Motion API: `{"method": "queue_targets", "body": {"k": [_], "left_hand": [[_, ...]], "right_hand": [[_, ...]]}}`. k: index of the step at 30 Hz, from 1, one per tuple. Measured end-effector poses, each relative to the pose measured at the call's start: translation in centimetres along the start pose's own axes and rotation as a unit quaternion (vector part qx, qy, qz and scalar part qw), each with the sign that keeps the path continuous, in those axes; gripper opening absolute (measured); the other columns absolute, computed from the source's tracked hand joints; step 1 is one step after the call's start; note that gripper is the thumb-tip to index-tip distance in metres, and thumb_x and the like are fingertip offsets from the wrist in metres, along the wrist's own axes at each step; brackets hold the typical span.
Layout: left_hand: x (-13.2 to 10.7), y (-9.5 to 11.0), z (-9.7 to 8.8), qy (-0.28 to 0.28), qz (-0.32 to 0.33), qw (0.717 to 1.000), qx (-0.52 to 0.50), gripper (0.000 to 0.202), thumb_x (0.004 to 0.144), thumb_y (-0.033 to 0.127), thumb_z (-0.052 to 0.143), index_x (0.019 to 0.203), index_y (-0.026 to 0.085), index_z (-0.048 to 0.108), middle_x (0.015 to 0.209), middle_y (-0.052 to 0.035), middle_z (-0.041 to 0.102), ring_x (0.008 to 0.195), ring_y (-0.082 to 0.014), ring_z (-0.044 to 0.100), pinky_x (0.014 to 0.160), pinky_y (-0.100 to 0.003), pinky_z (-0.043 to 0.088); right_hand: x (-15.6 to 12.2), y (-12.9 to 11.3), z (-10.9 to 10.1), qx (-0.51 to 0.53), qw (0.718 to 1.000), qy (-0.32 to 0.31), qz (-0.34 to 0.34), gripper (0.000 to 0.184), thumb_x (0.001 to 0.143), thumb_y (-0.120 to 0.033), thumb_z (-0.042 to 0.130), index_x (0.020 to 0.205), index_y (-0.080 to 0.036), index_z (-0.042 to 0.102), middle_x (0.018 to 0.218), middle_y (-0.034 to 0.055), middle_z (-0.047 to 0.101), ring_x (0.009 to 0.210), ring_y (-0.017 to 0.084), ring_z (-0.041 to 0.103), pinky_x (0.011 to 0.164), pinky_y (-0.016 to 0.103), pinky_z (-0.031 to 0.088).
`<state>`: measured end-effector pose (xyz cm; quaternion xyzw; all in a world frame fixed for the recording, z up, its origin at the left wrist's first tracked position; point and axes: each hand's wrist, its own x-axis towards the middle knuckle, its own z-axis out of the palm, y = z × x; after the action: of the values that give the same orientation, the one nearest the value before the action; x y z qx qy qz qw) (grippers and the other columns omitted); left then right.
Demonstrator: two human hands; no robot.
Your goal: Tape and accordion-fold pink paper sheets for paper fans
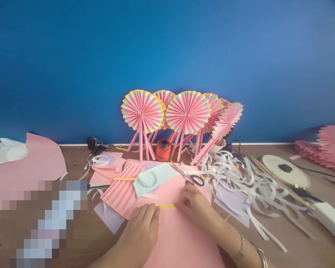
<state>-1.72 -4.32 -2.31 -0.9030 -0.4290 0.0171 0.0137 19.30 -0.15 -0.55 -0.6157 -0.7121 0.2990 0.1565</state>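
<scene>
A large pink paper sheet (184, 242) lies in front of me, with a narrow yellow paper strip (166, 206) across it. My left hand (145, 227) rests flat on the sheet at the strip's left end, fingers stretched out. At the strip's right end my right hand (198, 208) is closed, its curled fingertips on the strip; the fingertips are partly hidden. Just beyond the right hand lie scissors with black handles (197, 180). A light blue paper piece (164, 175) overlaps a pleated pink sheet (117, 197) on the left.
Several round pink paper fans (187, 112) on sticks stand against the blue wall, around an orange roll (163, 150). Curled white paper strips (240, 175) heap up on the right, near a cream round lid-like object (286, 170) and a white power strip (331, 221). Pink paper (41, 167) lies left.
</scene>
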Motion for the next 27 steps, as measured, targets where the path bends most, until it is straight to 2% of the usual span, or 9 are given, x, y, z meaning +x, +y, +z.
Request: {"method": "queue_targets", "body": {"k": [7, 12, 17, 21, 24, 27], "left_hand": [[0.2, 0.0, -0.3, -0.021, 0.002, 1.0, 0.007, 0.04, 0.082, 0.003, 0.041, 0.118, 0.011, 0.057, 0.1, -0.0114, 0.061, 0.088, -0.0251, 0.058, 0.076, -0.04, 0.051], [0.2, -0.1, -0.3, -0.005, 0.01, 1.0, 0.021, 0.037, 0.082, 0.004, 0.042, 0.113, 0.013, 0.06, 0.097, -0.0101, 0.061, 0.085, -0.0238, 0.058, 0.074, -0.038, 0.051], [0.0, -0.3, 0.9, 0.034, 0.011, 0.999, 0.037, 0.039, 0.082, 0.006, 0.045, 0.118, 0.012, 0.058, 0.097, -0.0103, 0.062, 0.084, -0.0231, 0.059, 0.073, -0.037, 0.051], [-0.2, -0.4, 2.1, 0.077, 0.02, 0.995, 0.056, 0.039, 0.082, 0.006, 0.044, 0.118, 0.011, 0.058, 0.097, -0.0107, 0.062, 0.085, -0.0237, 0.058, 0.075, -0.038, 0.05], [-0.2, -0.5, 2.2, 0.113, 0.028, 0.992, 0.057, 0.037, 0.083, 0.007, 0.043, 0.116, 0.01, 0.059, 0.095, -0.0108, 0.062, 0.084, -0.0242, 0.058, 0.074, -0.038, 0.049], [-0.1, -0.5, 1.6, 0.141, 0.03, 0.988, 0.052, 0.034, 0.085, 0.008, 0.04, 0.113, 0.01, 0.059, 0.093, -0.0104, 0.062, 0.083, -0.0236, 0.058, 0.071, -0.037, 0.049]], "right_hand": [[0.0, 0.1, 0.1, -0.009, 1.0, 0.011, -0.012, 0.028, 0.076, -0.013, 0.052, 0.056, -0.021, 0.034, 0.077, 0.0021, 0.048, 0.074, 0.017, 0.05, 0.065, 0.029, 0.041], [0.1, 0.0, 0.1, -0.026, 1.0, 0.011, -0.004, 0.029, 0.077, -0.014, 0.053, 0.056, -0.021, 0.033, 0.077, 0.0024, 0.048, 0.073, 0.017, 0.05, 0.066, 0.029, 0.042], [0.0, 0.5, -0.7, -0.071, 0.997, 0.021, 0.014, 0.027, 0.077, -0.016, 0.054, 0.056, -0.02, 0.037, 0.078, 0.0029, 0.049, 0.074, 0.017, 0.05, 0.067, 0.029, 0.041], [-0.1, 1.6, -1.5, -0.113, 0.993, 0.028, -0.001, 0.023, 0.076, -0.02, 0.058, 0.057, -0.019, 0.044, 0.08, 0.0042, 0.052, 0.077, 0.019, 0.051, 0.07, 0.03, 0.04], [0.1, 2.3, -2.0, -0.127, 0.991, 0.039, -0.022, 0.018, 0.072, -0.015, 0.059, 0.058, -0.019, 0.049, 0.078, 0.0033, 0.054, 0.074, 0.018, 0.052, 0.067, 0.028, 0.039], [0.5, 2.6, -2.6, -0.128, 0.989, 0.07, -0.027, 0.017, 0.075, -0.008, 0.051, 0.063, -0.018, 0.055, 0.074, 0.0025, 0.055, 0.07, 0.016, 0.052, 0.064, 0.026, 0.039]]}}
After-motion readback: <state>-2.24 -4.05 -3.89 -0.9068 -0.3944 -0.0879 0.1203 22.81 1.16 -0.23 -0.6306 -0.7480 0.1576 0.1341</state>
